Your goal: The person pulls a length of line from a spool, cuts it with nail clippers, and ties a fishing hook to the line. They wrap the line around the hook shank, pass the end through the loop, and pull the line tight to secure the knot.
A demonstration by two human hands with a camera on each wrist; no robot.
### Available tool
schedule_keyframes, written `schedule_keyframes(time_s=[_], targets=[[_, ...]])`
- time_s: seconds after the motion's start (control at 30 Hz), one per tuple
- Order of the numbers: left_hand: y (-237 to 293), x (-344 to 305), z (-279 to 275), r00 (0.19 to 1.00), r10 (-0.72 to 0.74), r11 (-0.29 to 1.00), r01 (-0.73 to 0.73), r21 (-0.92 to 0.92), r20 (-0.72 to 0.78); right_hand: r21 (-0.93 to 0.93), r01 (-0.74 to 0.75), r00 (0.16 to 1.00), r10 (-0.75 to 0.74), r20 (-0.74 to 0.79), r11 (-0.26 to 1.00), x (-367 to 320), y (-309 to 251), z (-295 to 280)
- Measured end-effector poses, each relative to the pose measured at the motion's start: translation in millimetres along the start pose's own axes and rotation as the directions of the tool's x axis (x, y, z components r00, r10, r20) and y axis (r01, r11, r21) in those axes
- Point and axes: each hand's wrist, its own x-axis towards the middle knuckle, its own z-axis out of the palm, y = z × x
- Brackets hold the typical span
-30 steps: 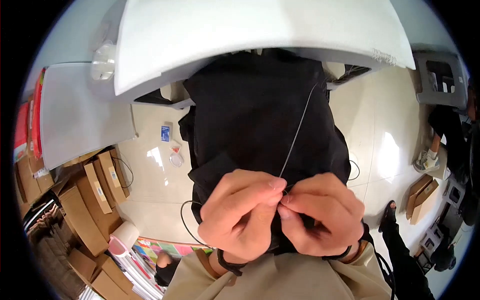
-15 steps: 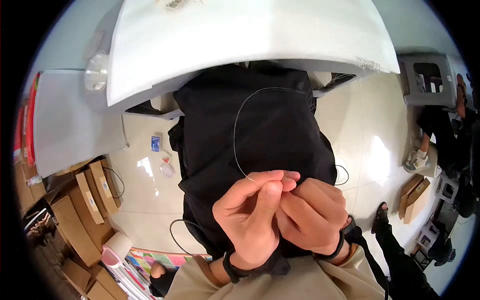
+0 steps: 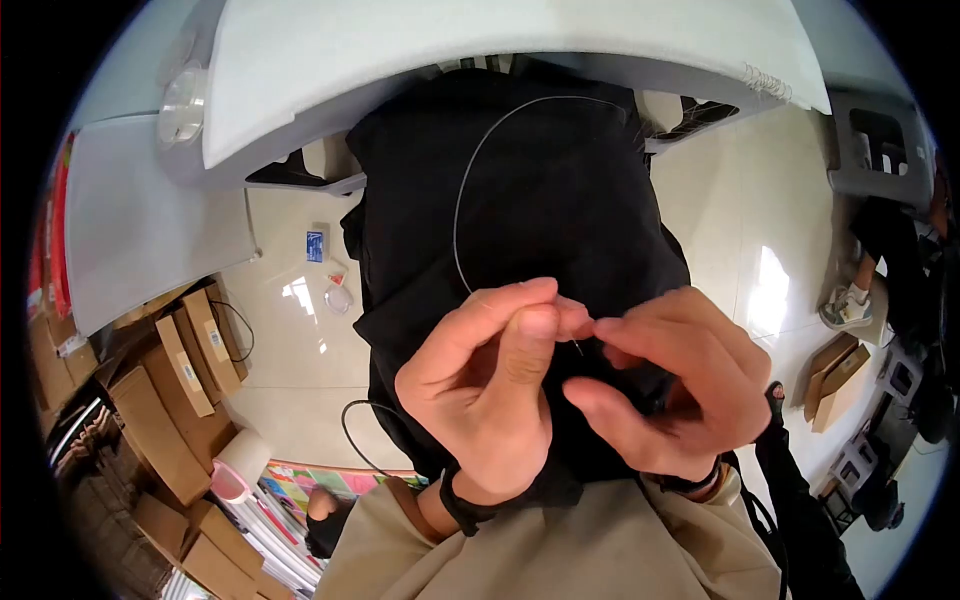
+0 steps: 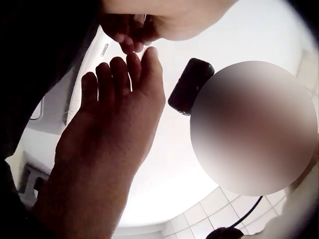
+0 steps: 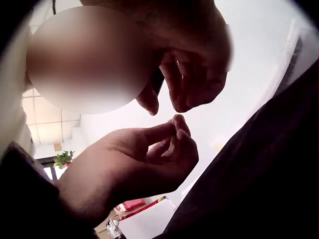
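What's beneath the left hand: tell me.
Black cloth shows beneath the left hand; the part directly behind it, and anything under the cloth, cannot be seen.

One curved strand (image 3: 456, 225) — one black cloth (image 3: 560, 200), one white tabletop (image 3: 420, 35) — one blue packet (image 3: 315, 246), one plant (image 5: 65, 158).

The head camera looked forward and down from up high, with the left hand (image 3: 490, 400) and right hand (image 3: 690, 380) in the middle. It saw wide, so the counter (image 3: 480, 25) was at the top and the floor (image 3: 705, 240) showed on both sides. The left wrist camera was low and close, looking up and across to the right hand, with some ceiling (image 4: 197, 214) too. The right wrist camera also looked up, across to the left hand. All three saw both hands. The head and right wrist views shared a pale board (image 3: 150, 220).
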Motion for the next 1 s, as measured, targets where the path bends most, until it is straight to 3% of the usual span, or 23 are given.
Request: schedule_keyframes(time_s=[0.1,0.2,0.33,0.63,0.8,0.9,1.0], targets=[[-9,0,-2,0.996,0.092,0.996,-0.092,0.004,0.012,-0.05,-0.017,1.0,0.017,-0.014,0.999,-2,6,6],[-11,2,1,0.999,-0.017,0.991,0.011,-0.135,-0.049,-0.086,-0.046,0.999,0.048,0.019,0.995,1,5,5],[-13,2,0,0.999,-0.039,0.981,0.035,-0.191,-0.015,-0.09,-0.075,0.997,0.076,0.014,0.993,1,7,5],[-4,11,-11,0.995,-0.08,0.955,0.094,-0.282,0.061,0.059,-0.162,0.986,0.164,-0.026,0.985,0,2,0],[1,14,-15,0.993,-0.079,0.938,0.104,-0.331,0.088,0.113,-0.153,0.987,0.157,-0.032,0.982,-1,2,-1],[3,16,-17,0.982,-0.15,0.897,0.185,-0.402,0.117,0.152,-0.123,0.991,0.131,-0.042,0.981,-2,2,-1],[-2,19,-17,0.991,-0.038,0.946,0.078,-0.314,0.132,0.174,-0.102,0.993,0.112,-0.047,0.979,-1,3,-3]])
